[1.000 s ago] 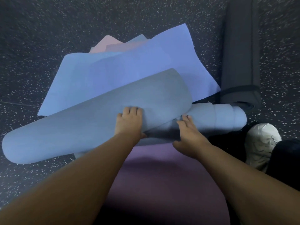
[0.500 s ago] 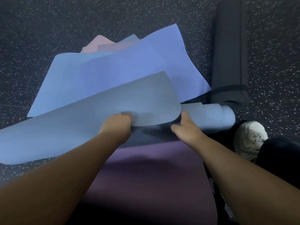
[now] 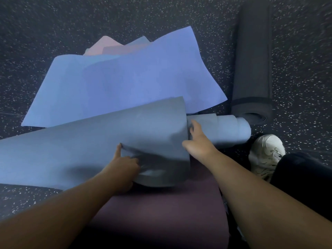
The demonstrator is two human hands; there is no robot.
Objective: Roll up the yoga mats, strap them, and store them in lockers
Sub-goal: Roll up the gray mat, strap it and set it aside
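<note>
A grey-blue yoga mat (image 3: 80, 150) lies across the floor in front of me, half unrolled. Its rolled core (image 3: 231, 130) sticks out to the right, and its broad loose flap curves over toward me. My left hand (image 3: 124, 164) pinches the flap's near edge, thumb on top and fingers tucked under. My right hand (image 3: 197, 141) holds the flap's right edge, its fingers reaching in beside the core. A dark purple mat (image 3: 161, 209) lies flat under the flap and my arms.
A violet-blue mat (image 3: 125, 83) lies crumpled behind, over a pink mat (image 3: 107, 45). A black rolled mat (image 3: 251, 60) with a strap (image 3: 251, 101) lies at right. My white shoe (image 3: 265, 153) and dark trouser leg (image 3: 305, 180) are right. The floor (image 3: 53, 24) is dark speckled rubber.
The flap has been drawn toward me and now hangs over the purple mat. My left hand went from lying on top of it to pinching its near edge; my right hand shifted to its right edge.
</note>
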